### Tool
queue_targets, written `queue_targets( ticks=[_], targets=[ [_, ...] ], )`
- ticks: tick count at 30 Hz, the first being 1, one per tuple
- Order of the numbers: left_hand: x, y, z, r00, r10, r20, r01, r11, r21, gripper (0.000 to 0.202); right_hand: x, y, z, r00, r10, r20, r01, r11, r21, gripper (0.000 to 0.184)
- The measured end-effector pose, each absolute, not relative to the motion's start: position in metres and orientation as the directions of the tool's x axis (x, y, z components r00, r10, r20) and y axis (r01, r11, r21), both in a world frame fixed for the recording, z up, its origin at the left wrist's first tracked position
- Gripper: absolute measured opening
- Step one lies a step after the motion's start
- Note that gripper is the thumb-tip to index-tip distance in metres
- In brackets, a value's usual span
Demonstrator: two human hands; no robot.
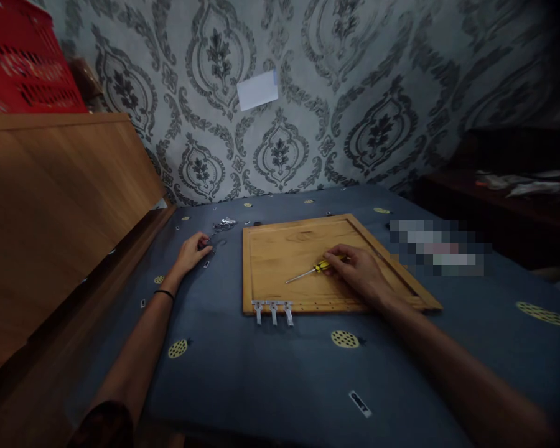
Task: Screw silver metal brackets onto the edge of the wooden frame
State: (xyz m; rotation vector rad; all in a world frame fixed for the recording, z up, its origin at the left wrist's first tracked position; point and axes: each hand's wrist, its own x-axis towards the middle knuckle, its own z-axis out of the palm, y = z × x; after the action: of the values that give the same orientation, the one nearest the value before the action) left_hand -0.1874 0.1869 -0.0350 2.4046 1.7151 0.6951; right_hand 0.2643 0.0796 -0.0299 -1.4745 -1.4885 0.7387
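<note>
A wooden board (280, 249) with a raised rim lies on a blue patterned cloth (261, 367). Three small metal brackets (273, 309) stick out from its near edge. My right hand (361, 272) rests on the board, fingers closed round the yellow handle of a screwdriver (308, 272) whose metal shaft points left. My left hand (195, 251) lies on the cloth left of the board, fingers curled at a few small dark parts I cannot make out. A small pile of metal hardware (224, 223) sits just beyond that hand.
A wooden panel (51, 205) rises along the left side, with a red crate (23, 59) above it. Patterned wallpaper with a white paper note (257, 90) is behind. A dark shelf (508, 193) with clutter stands at right. Small metal pieces dot the cloth.
</note>
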Motion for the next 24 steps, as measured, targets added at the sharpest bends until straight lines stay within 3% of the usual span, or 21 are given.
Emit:
queue_targets(
  ticks=[7, 15, 24],
  targets=[
    [-0.176, 0.187, -0.04, 0.188, 0.934, 0.304, 0.895, -0.29, 0.338, 0.035, 0.266, 0.079, -0.029, 0.073, 0.975, 0.21, 0.51, 0.144, -0.848, 0.018],
    [-0.166, 0.179, -0.029, 0.098, 0.944, 0.316, 0.903, -0.217, 0.369, 0.036, 0.269, 0.076, -0.019, -0.102, 0.969, 0.224, 0.546, 0.242, -0.802, 0.025],
    [-0.151, 0.168, -0.009, -0.029, 0.906, 0.422, 0.825, -0.216, 0.522, 0.031, 0.267, 0.065, -0.01, -0.119, 0.979, 0.165, 0.793, 0.194, -0.577, 0.034]
  ],
)
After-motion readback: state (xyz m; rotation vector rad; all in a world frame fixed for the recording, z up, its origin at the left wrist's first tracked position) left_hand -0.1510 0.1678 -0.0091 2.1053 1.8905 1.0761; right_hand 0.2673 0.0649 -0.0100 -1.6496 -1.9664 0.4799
